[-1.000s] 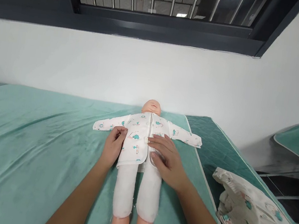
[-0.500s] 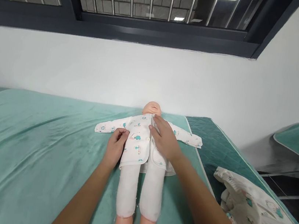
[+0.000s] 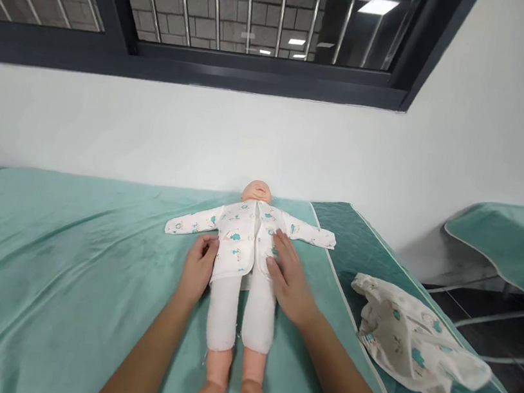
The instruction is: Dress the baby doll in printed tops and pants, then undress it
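A baby doll point(image 3: 255, 192) lies on its back on the teal bed cover point(image 3: 47, 270), head toward the wall. It wears a white printed jacket point(image 3: 241, 236) with arms spread, and its legs are white cloth with bare feet. My left hand point(image 3: 197, 265) rests at the jacket's left lower edge, fingers curled against the fabric. My right hand point(image 3: 286, 275) lies flat on the jacket's right lower side, fingers stretched out.
A crumpled white printed garment point(image 3: 410, 338) lies on the darker quilted pad point(image 3: 358, 236) to the right. A white wall and a dark-framed window stand behind the bed. Another teal-covered bed point(image 3: 508, 247) is at far right, across a floor gap.
My right hand slid from the doll's chest down to the jacket's right lower side. My left hand stayed at the left hem. The view pulled back, showing the doll's feet.
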The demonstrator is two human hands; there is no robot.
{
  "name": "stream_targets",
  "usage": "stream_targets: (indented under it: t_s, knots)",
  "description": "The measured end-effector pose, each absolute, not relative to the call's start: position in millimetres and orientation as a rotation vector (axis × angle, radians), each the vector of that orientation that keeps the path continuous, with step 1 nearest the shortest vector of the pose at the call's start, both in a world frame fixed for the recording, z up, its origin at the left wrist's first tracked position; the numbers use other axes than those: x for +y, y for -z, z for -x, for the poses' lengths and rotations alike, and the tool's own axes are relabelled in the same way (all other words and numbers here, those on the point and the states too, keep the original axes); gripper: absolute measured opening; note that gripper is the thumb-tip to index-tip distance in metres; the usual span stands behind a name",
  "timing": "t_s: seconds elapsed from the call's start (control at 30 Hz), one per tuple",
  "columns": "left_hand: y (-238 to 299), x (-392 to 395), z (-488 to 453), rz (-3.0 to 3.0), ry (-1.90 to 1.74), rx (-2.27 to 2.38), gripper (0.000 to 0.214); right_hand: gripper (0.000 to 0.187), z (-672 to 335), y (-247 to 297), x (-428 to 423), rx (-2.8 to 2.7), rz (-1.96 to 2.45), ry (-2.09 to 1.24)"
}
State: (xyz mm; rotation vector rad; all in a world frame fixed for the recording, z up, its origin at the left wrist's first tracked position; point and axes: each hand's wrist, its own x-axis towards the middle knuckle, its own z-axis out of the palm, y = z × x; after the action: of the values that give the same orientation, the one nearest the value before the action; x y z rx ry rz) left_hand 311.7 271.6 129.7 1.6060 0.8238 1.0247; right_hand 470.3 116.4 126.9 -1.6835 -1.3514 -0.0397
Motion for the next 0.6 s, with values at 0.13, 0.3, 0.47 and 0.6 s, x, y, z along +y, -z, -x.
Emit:
stream_targets:
  t_s: [0.13, 0.3, 0.47, 0.6]
  knots:
    - [-124, 247, -284, -1.649, -0.974, 0.830, 0.024, 0.047, -452, -107, 52, -1.208, 1.769, -0.010]
    - [-121, 226, -262, -1.713, -0.806, 0.775, 0.040, 0.045, -456, -96, -40, -1.264, 1.965, 0.251]
    - [-123, 218, -260, -1.939, -0.802, 0.761, 0.048, 0.040, -497, -95, -122, -1.193, 2.169, 0.670]
    - [-120, 220, -261, -1.970, -0.761, 0.787, 0.038, 0.036, -506, -109, -130, -1.274, 2.314, 0.728]
